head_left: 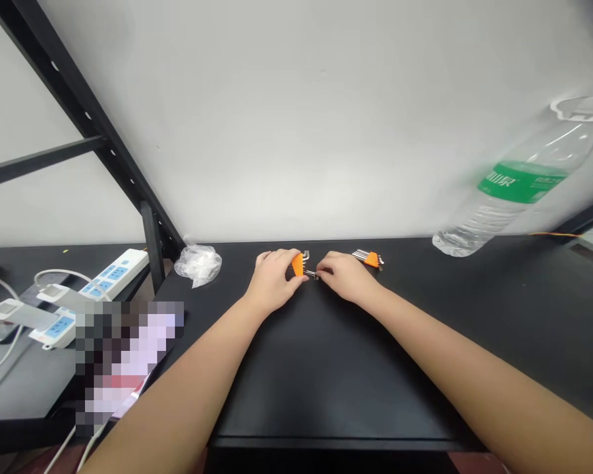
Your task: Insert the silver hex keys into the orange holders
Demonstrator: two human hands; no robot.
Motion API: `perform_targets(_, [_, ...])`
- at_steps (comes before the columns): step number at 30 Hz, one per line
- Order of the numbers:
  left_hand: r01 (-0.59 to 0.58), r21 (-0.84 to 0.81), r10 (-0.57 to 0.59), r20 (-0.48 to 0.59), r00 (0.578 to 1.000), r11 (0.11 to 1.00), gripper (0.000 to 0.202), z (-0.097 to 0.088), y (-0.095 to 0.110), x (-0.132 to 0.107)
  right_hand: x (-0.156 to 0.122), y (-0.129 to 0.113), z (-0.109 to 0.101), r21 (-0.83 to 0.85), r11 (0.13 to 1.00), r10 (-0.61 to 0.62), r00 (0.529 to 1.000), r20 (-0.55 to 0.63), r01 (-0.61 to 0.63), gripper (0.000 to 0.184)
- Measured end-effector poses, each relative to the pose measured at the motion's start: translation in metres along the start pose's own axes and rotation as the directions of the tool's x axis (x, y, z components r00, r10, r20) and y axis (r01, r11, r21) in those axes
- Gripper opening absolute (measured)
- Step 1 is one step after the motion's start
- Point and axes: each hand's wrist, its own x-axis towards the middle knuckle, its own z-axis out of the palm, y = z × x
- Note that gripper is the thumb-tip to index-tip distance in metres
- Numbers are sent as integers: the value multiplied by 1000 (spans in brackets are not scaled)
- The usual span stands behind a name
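Note:
My left hand (275, 276) grips an orange hex key holder (297, 264) between thumb and fingers, just above the black table. A few silver hex keys (306, 255) stick out of its right side. The fingertips of my right hand (344, 275) are pinched together at the end of a small hex key (312, 274) reaching out from the holder; whether that key is still seated in it, I cannot tell. Behind my right wrist lies a second hex key set (371, 259), its silver keys fanned through another orange holder.
A crumpled clear plastic bag (198, 264) lies at the left by the wall. On the right stands a large water bottle (511, 181) with a green label. A white power strip (109, 280) with plugs and cables, a blurred-out item (133, 355) and a black metal frame (93, 118) occupy the left side.

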Motion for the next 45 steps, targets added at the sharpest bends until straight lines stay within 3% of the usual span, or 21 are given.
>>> perform_targets(7, [9, 9, -9, -2, 1000, 1000, 47, 0, -1, 1, -2, -8, -12, -87, 986, 152, 980, 126, -142, 15])
perform_targets(11, [21, 5, -21, -7, 1000, 1000, 48, -1, -1, 1, -1, -5, -19, -70, 954, 300, 918, 258, -292, 6])
perform_targets(14, [13, 10, -13, -1, 1000, 1000, 47, 0, -1, 1, -1, 0, -22, -57, 937, 343, 880, 328, -344, 5])
perform_targets(20, [14, 13, -15, 3, 1000, 1000, 48, 1, -1, 1, -1, 4, -22, 25, 943, 299, 878, 373, -332, 7])
perform_targets(36, [24, 13, -24, -5, 1000, 1000, 47, 1, -3, 1, -8, 1, -25, 51, 943, 295, 898, 326, -328, 6])
perform_targets(45, [34, 16, -34, -8, 999, 999, 48, 0, -3, 1, -13, -2, -23, 58, 982, 155, 945, 289, -179, 13])
